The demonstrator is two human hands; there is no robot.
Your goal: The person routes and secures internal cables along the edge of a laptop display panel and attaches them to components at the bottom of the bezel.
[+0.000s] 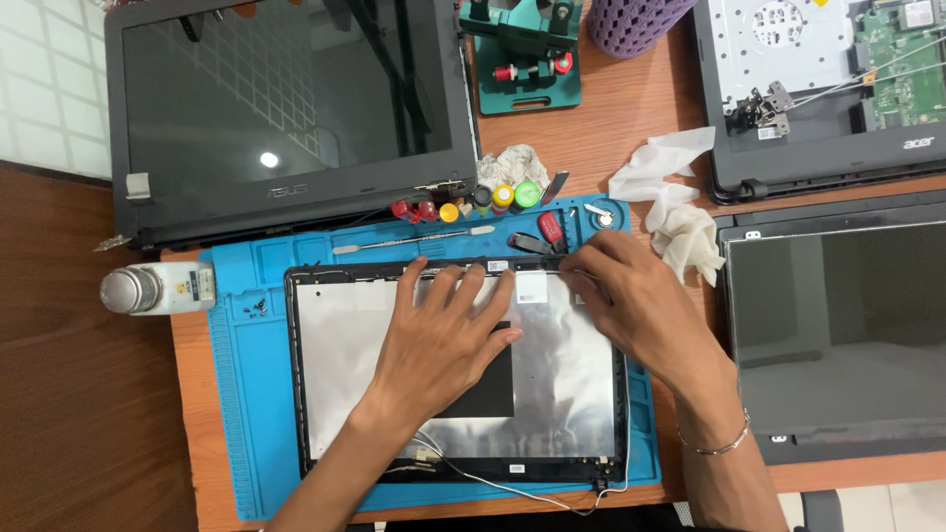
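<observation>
Head view looks straight down on a black laptop lid shell lined with silvery foil point(463, 384), lying at the middle of a blue silicone work mat point(236, 394) on the brown wooden bench point(631, 108). Left hand point(443, 340) lies flat and spread on the foil, fingers pointing to 12 o'clock and gripping nothing; it covers part of a black square patch point(488, 389). Right hand point(636, 296) comes in from 4 o'clock, fingertips pinched at the shell's top edge near its 1 o'clock corner; what they pinch is too small to make out. At 11 o'clock sits a dark laptop screen panel point(286, 108), cut off at the top. At 3 o'clock another dark screen panel point(838, 325) runs off frame. White crumpled tissue point(680, 207) lies at 1 o'clock.
</observation>
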